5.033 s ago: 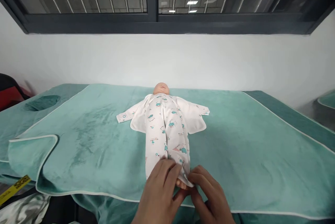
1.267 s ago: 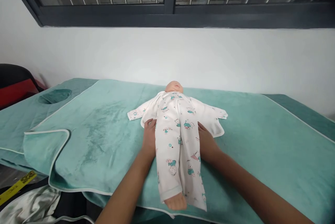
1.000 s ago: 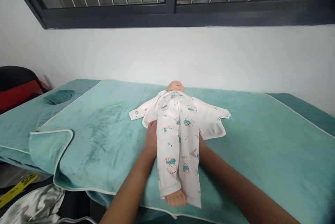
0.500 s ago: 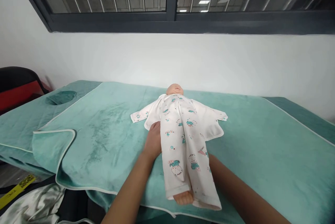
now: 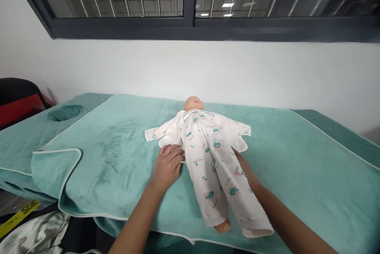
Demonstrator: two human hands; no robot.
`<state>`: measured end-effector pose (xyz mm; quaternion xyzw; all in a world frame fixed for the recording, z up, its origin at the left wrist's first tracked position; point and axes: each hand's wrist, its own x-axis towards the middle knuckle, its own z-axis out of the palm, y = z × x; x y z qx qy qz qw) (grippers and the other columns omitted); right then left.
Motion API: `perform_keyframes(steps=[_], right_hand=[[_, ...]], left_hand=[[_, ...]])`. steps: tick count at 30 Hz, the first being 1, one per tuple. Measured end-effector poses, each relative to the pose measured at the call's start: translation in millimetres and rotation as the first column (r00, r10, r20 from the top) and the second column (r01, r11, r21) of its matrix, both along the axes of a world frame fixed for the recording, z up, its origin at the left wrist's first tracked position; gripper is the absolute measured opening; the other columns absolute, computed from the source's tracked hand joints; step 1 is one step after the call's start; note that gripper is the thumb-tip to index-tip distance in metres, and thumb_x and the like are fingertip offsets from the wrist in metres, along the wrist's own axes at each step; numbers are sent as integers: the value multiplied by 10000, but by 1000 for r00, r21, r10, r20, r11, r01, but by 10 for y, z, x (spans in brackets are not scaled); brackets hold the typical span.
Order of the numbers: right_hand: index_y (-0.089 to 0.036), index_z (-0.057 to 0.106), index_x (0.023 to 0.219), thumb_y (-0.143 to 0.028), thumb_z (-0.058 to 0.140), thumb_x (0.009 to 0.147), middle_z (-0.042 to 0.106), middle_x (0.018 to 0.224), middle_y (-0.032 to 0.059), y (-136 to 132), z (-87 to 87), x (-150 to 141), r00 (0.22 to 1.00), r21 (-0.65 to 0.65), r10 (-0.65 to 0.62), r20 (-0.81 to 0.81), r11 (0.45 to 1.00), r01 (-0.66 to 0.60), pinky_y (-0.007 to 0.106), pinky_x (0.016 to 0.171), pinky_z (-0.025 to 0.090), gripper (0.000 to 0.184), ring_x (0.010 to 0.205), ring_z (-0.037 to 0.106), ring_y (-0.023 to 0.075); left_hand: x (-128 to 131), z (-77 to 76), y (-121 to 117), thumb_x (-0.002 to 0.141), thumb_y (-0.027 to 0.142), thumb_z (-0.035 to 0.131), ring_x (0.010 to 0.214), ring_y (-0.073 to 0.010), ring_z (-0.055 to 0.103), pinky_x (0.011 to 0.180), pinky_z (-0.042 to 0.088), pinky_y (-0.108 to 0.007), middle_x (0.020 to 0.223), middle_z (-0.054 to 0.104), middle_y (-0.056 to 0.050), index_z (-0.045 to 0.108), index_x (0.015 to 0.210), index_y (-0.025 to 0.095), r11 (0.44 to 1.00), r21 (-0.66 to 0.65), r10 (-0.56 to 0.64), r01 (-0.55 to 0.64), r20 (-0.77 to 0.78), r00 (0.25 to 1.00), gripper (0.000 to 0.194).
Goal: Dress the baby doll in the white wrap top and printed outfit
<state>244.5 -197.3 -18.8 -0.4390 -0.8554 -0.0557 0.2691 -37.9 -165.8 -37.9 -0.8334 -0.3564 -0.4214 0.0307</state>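
Note:
A baby doll [image 5: 193, 103] lies on its back, head toward the wall, in a white long-sleeved shirt [image 5: 172, 128] and white printed trousers [image 5: 204, 147]. One bare foot [image 5: 223, 226] pokes out of a trouser leg; the other leg's cuff shows no foot. My left hand [image 5: 168, 165] is at the doll's hip, its bent fingers closed on the white hem of the shirt beside the trousers. On the other side, my right hand [image 5: 246, 167] lies against the trouser leg, which covers part of it. How its fingers are set is hidden.
A green plush cover [image 5: 118, 159] with white piping spreads over the bed, one corner folded at left. The bed has a face hole [image 5: 65, 113]. A black and red chair [image 5: 22, 99] stands at left, and crumpled pale cloth [image 5: 38, 230] lies lower left. Behind is a white wall.
My left hand has come out from beside the trousers and its fingers now show. My right hand has emerged partly from under the trouser leg. The trouser legs have swung right at the feet.

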Motion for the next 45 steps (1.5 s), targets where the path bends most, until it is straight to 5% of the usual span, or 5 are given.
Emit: perform_keyframes(steps=[11, 19, 29, 36, 45], right_hand=[[-241, 620, 1201, -230, 438, 942, 624, 1282, 48, -90, -128, 489, 961, -76, -229, -152, 973, 220, 399, 1068, 416, 317, 1193, 571, 203], [-195, 624, 1036, -559, 522, 822, 675, 982, 72, 433, -28, 801, 641, -474, -764, -68, 590, 653, 351, 703, 449, 434, 836, 614, 241], [-201, 580, 848, -423, 660, 733, 622, 804, 27, 609, 894, 388, 355, -552, -440, -825, 762, -338, 290, 676, 469, 263, 767, 590, 182], [-218, 472, 782, -247, 530, 830, 629, 1138, 45, 181, 900, -246, 898, -549, -172, -405, 831, -89, 362, 830, 492, 81, 1106, 567, 250], [-258, 534, 953, -216, 511, 890, 561, 1320, 25, -72, 474, -265, 956, -301, -6, -294, 950, -86, 427, 1062, 399, 79, 1293, 448, 206]], left_hand=[[-127, -10, -21, 803, 63, 414, 980, -202, 582, 897, 457, -375, 949, 677, -40, 627, 782, 206, 954, -264, 214, -145, 253, 943, 257], [-90, 40, 306, 874, 416, 486, 1135, -350, 510, 972, 397, -478, 1188, 606, -170, 600, 1202, 130, 581, -507, 693, -636, -100, 714, 450], [-169, 85, 398, 871, 385, 461, 963, -310, 600, 861, 406, -426, 1002, 683, -120, 617, 980, 196, 574, -667, 685, -475, 74, 725, 269], [-190, 18, 288, 875, 455, 443, 924, -222, 576, 803, 449, -330, 1004, 627, -62, 519, 993, 213, 706, -662, 628, -252, 420, 655, 279], [67, 720, 294, 865, 473, 530, 674, -127, 556, 599, 428, -220, 831, 601, 0, 535, 1091, 221, 808, -572, 439, 145, 747, 499, 339]])
